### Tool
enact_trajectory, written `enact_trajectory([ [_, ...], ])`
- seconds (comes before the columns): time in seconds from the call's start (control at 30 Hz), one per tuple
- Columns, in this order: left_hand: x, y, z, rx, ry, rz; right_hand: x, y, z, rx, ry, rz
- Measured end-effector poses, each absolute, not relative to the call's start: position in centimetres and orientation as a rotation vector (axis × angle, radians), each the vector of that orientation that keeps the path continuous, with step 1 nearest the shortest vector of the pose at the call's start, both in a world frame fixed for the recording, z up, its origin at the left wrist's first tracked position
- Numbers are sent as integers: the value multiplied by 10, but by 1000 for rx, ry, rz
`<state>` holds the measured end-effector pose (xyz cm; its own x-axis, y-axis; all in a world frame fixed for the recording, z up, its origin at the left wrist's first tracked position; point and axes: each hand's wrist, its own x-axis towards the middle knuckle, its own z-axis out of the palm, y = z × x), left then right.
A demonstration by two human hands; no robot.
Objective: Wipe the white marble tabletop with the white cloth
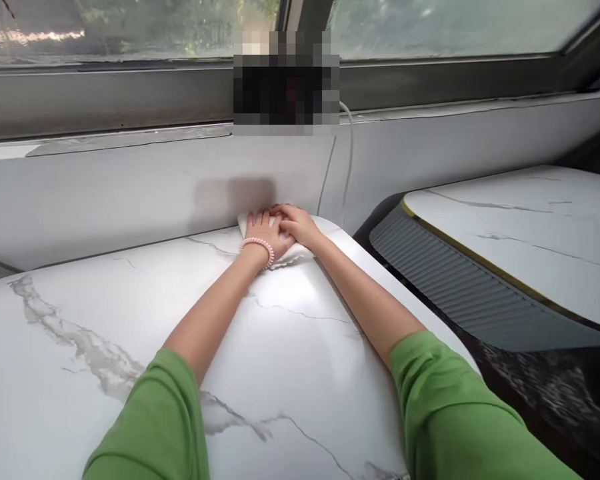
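A white cloth (295,255) with a scalloped edge lies bunched at the far end of a white marble-patterned table (300,347), close to the wall. My left hand (266,235), a pink coiled band (258,248) around its wrist, rests palm down on the cloth with fingers spread. Touching it from the right is my right hand (300,225), its fingers bent over the cloth's far part. The undersides of both hands are hidden, and so is the middle of the cloth.
Behind the table runs a white wall (130,190) below a window frame (105,93). A pale cable (351,147) hangs down the wall near my hands. To the right, across a dark gap, stands another marble-patterned table (520,213) with a gold edge and ribbed grey side.
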<state>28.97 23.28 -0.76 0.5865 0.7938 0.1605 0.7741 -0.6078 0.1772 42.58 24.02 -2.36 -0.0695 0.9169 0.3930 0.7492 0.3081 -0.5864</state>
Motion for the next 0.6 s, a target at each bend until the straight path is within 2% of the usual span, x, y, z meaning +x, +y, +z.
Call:
enact_trajectory([
  [0.3,288,218,-9,2706,1426,307,420,226,-22,-1491,-1897,290],
  [0.6,268,127,-4,2705,1390,245,410,137,-30,-1422,-2020,232],
])
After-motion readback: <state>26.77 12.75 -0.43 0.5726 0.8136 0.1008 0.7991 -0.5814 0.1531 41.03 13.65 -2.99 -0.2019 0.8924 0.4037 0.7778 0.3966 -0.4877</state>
